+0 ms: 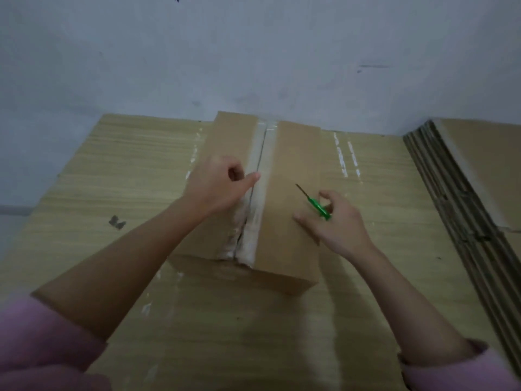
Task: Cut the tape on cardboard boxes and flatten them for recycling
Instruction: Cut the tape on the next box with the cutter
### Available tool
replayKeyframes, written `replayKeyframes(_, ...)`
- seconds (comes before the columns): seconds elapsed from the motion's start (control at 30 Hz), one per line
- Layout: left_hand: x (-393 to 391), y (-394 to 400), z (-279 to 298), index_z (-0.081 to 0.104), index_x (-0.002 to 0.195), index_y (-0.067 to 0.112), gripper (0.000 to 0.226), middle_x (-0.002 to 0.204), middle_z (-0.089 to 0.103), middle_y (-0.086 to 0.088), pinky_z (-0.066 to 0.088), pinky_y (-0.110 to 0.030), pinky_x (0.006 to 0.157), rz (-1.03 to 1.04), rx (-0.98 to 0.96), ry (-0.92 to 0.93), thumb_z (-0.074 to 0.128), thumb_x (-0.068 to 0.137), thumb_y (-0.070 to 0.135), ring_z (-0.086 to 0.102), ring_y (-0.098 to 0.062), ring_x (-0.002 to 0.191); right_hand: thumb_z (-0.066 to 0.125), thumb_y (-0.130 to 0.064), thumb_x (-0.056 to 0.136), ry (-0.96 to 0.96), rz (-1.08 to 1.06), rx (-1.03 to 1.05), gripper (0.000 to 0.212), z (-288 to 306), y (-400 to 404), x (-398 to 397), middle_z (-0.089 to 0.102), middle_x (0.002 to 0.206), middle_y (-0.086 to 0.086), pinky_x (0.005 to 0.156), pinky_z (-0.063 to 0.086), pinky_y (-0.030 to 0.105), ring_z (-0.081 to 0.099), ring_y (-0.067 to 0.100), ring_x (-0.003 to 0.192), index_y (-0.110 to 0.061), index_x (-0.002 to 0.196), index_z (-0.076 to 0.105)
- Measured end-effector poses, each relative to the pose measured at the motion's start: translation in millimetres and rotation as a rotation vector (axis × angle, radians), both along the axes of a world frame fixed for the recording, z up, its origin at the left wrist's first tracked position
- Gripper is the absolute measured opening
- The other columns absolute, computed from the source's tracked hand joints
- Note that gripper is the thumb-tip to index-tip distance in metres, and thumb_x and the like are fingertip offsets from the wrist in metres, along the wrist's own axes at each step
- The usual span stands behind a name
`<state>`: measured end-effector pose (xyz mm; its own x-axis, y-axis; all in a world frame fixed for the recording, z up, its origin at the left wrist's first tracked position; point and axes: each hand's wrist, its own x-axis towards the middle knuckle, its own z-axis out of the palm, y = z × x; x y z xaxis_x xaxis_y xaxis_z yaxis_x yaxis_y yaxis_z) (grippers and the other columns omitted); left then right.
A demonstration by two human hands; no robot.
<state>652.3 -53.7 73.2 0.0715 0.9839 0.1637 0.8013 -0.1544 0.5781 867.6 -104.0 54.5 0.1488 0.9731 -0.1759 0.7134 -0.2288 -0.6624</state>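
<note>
Head view. A closed brown cardboard box (284, 198) sits on a pale wood-grain table (118, 165), its far end near a scuffed grey-white wall (253, 52). A strip of clear tape (260, 176) runs down the centre seam of the box top; a dark slit shows along the seam, and at the near end the tape is torn and crumpled white.

The left hand (217, 187) rests on the left flap, fingers curled, the thumb extended and pressing the tape beside the slit. It holds nothing that can be seen.

The right hand (335, 221) lies on the right flap and pinches a small green-handled tool with a thin dark blade (313, 201). The blade points up and left, clear of the tape.

Pink sleeves (42, 348) cover both upper arms.

Right of the box, well apart, lies a fanned stack of flattened brown cardboard sheets (462, 193). White tape residue streaks (345, 153) mark the table between box and stack. A small dark scrap (117, 221) lies left.
</note>
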Motion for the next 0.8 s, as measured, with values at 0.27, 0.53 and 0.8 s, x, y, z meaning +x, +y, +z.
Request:
replayKeyframes(0.27, 19, -19, -20, -0.007, 0.149, 0.010, 0.148, 0.157, -0.012, -0.011, -0.003, -0.063, 0.111, -0.126, -0.465, 0.493, 0.041, 0.039, 0.096, -0.014, -0.037, 0.143, 0.069, -0.026, 0.082, 0.024, -0.133, 0.238, 0.016, 7, 16, -2, 0.063, 0.062, 0.003, 0.063, 0.041, 0.027, 0.062, 0.022, 0.069, -0.011, 0.076, 0.071)
replayKeyframes(0.53, -2, 24, 12, -0.001, 0.150, 0.021, 0.132, 0.157, -0.006, 0.008, -0.009, -0.046, 0.114, -0.685, -0.490, 0.639, 0.082, 0.054, 0.059, -0.015, -0.014, 0.143, 0.073, -0.054, 0.071, -0.225, -0.199, -0.012, 0.049, 5, 47, 36, 0.067, 0.101, 0.009, 0.077, 0.047, 0.032, 0.061, 0.030, 0.099, -0.018, 0.103, 0.067)
replayKeyframes(0.8, 6, 56, 33, -0.004, 0.151, 0.020, 0.097, 0.159, -0.007, 0.002, 0.006, -0.050, 0.115, -0.647, -0.367, 1.006, 0.066, 0.084, 0.019, -0.005, -0.016, 0.146, 0.074, -0.055, 0.070, -0.060, -0.262, -0.004, 0.048, -3, 27, 2, 0.056, 0.081, 0.007, 0.063, 0.038, 0.028, 0.059, 0.028, 0.087, -0.013, 0.073, 0.050)
